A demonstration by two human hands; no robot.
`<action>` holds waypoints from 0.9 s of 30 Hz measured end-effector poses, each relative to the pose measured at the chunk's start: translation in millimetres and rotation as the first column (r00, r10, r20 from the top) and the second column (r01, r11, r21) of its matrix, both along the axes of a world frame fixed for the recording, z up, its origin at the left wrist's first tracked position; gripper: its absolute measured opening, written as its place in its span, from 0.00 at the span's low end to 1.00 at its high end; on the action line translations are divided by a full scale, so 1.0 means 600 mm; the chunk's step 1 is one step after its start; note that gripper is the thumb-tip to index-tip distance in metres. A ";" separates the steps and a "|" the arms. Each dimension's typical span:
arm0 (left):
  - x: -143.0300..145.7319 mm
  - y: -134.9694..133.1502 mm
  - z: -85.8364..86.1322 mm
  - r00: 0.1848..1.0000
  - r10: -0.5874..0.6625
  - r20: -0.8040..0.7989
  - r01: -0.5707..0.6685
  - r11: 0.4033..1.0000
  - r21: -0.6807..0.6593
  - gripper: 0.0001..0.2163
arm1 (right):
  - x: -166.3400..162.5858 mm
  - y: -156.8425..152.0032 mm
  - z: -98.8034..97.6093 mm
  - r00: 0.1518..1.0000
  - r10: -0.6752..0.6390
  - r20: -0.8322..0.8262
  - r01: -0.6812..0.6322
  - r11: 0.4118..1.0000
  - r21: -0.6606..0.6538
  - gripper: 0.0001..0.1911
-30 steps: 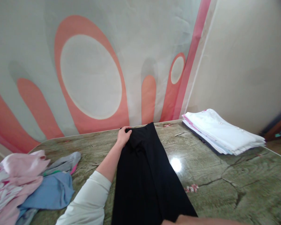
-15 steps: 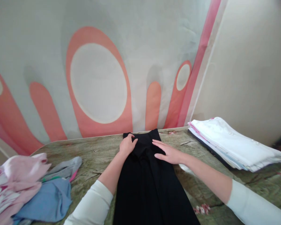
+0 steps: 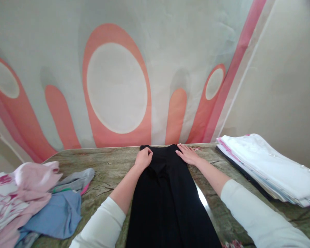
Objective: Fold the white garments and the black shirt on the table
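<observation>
A black garment lies lengthwise on the green marbled table, its narrow far end near the wall. My left hand rests on the far left corner of that end, fingers curled loosely on the cloth. Flat on the far right corner lies my right hand, fingers stretched out and together. Both of my arms wear white sleeves.
A loose heap of pink, blue and grey clothes lies at the table's left. A neat stack of folded white garments sits at the right. The wall with orange shapes stands just behind the table's far edge.
My right hand came into view, then slid from the middle of the garment's far end out to its right corner. My left hand stayed at the left corner.
</observation>
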State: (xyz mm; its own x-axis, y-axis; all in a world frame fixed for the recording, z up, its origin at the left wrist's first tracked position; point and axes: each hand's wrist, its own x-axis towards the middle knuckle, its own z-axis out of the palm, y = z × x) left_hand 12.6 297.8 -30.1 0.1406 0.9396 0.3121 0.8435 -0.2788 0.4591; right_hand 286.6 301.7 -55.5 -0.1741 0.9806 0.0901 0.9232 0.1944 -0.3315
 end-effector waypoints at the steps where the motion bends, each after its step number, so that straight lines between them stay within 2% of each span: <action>1: 0.000 0.000 -0.001 1.000 -0.004 0.000 0.004 1.000 -0.004 0.04 | 0.005 0.004 -0.006 1.000 -0.022 -0.019 0.023 1.000 0.019 0.33; 7: 0.000 -0.001 -0.001 1.000 -0.015 0.008 0.015 1.000 -0.009 0.06 | 0.028 0.025 -0.019 0.995 -0.018 -0.095 0.030 0.991 0.130 0.25; 11: 0.007 -0.009 0.004 1.000 -0.021 -0.004 0.021 1.000 0.007 0.07 | 0.028 0.060 -0.016 0.989 -0.018 -0.149 0.048 0.979 0.198 0.24; 15: 0.014 -0.018 0.003 0.999 -0.046 -0.026 0.047 0.998 0.036 0.07 | 0.021 0.095 -0.014 0.981 0.027 -0.190 0.013 0.978 0.208 0.18; 19: 0.014 -0.021 -0.002 0.995 -0.095 -0.030 0.097 0.993 0.065 0.08 | 0.017 0.107 -0.016 0.976 0.046 -0.213 -0.001 0.978 0.210 0.11; 27: -0.004 0.000 -0.014 0.989 -0.131 0.074 0.125 0.988 0.088 0.07 | 0.011 0.117 -0.019 0.985 -0.108 -0.134 0.131 0.976 0.175 0.18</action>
State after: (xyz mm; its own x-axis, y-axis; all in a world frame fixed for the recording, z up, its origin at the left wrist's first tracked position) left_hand 10.2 297.7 -38.6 0.2295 0.8857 0.4036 0.7600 -0.4221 0.4941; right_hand 293.5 372.2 -67.0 -0.0330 0.9586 0.2827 0.8978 0.1527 -0.4131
